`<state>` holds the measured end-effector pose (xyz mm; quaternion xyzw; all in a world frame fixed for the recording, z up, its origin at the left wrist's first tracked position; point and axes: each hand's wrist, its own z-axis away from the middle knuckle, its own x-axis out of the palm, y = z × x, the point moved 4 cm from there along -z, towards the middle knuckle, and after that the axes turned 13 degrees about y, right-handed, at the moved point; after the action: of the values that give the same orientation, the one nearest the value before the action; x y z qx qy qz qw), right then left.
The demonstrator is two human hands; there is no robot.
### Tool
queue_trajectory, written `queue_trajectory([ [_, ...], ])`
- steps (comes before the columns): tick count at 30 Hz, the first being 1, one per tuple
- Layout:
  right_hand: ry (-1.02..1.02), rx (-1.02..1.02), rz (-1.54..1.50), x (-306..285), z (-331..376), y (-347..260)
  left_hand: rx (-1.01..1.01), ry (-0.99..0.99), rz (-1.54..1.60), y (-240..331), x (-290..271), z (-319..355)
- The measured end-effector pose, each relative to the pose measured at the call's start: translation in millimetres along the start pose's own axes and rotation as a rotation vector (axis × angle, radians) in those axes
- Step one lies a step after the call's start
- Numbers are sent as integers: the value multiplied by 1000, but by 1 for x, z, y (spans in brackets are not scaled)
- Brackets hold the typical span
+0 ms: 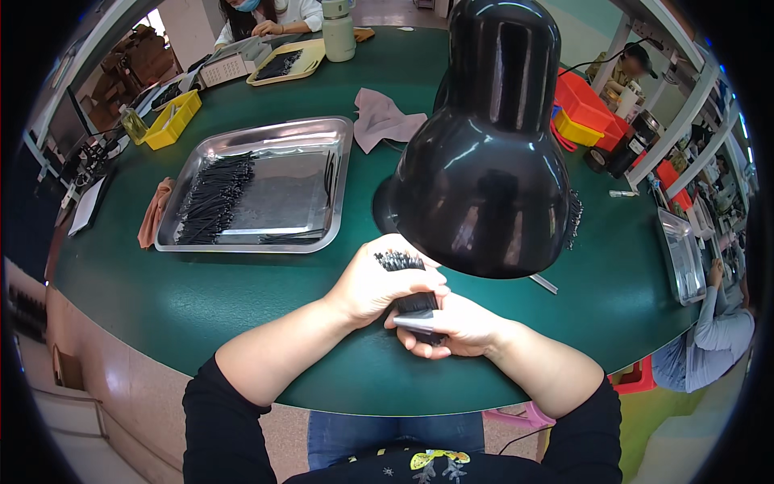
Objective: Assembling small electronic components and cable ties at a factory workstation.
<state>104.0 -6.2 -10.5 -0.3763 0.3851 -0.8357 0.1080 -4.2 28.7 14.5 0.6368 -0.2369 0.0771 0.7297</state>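
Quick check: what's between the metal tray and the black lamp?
In the head view, a pale pinkish cloth lies on the green table between the metal tray's upper right corner and the black lamp.

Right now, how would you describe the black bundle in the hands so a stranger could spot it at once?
Over the green table, find the big black lamp. Below it in the picture, the left hand and right hand grip the black bundle. Unlike the black strands lying in the metal tray, it is gathered and held.
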Motion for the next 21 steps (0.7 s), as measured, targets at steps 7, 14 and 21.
queue_trajectory([
  [7, 33, 34, -35, 5, 2, -1, -129, -66, 152, -7, -1, -2],
  [14, 135, -15, -30, 3, 1, -3, -135, -53, 44, -4, 0, -5],
  [21, 35, 1, -131, -2, 2, -3, -270, -158, 386, -1, 2, -3],
])
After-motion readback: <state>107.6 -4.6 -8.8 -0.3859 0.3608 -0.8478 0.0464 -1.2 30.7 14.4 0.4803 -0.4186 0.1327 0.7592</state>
